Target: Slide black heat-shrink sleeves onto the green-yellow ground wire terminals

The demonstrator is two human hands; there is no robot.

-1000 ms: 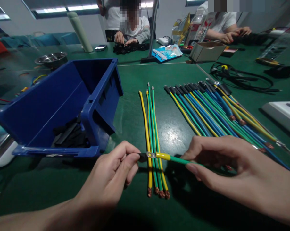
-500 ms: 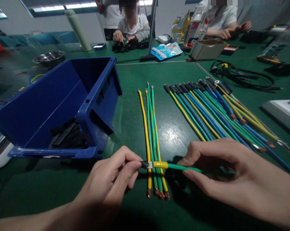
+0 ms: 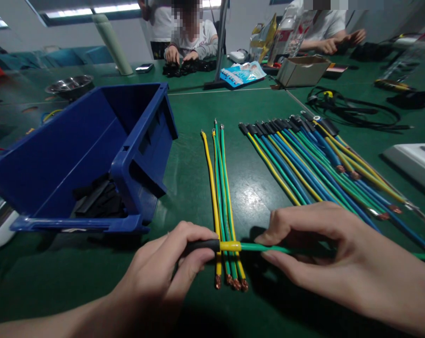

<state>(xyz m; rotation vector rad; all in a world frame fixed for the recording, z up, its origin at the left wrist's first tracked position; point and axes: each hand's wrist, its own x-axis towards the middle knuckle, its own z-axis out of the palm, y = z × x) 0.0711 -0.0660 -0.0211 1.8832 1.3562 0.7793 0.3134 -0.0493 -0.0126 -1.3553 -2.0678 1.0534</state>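
Observation:
My left hand (image 3: 179, 260) pinches a black sleeve (image 3: 207, 245) that sits over the end of a green-and-yellow cable (image 3: 249, 247). The sleeve meets the yellow part of the cable, and the metal lug is covered from view. Between thumb and fingers, my right hand (image 3: 311, 249) grips the same cable farther right, holding it level. Beneath it several yellow and green cables (image 3: 212, 178) lie side by side, with bare copper ends towards me and lugs at the far end. A blue bin (image 3: 142, 155) at the left holds black sleeves (image 3: 101, 199).
On the right lies a row of blue, green and yellow cables (image 3: 286, 159) with black-sleeved ends. Behind are a black cord (image 3: 356, 110), a cardboard box (image 3: 302, 72), a blue packet (image 3: 242, 75) and a metal bowl (image 3: 69, 85). Other people sit across the table.
The black sleeve has slid right over the lug, up to the yellow part of the cable. My left fingers moved right with it; my right hand shifted slightly left, still on the cable.

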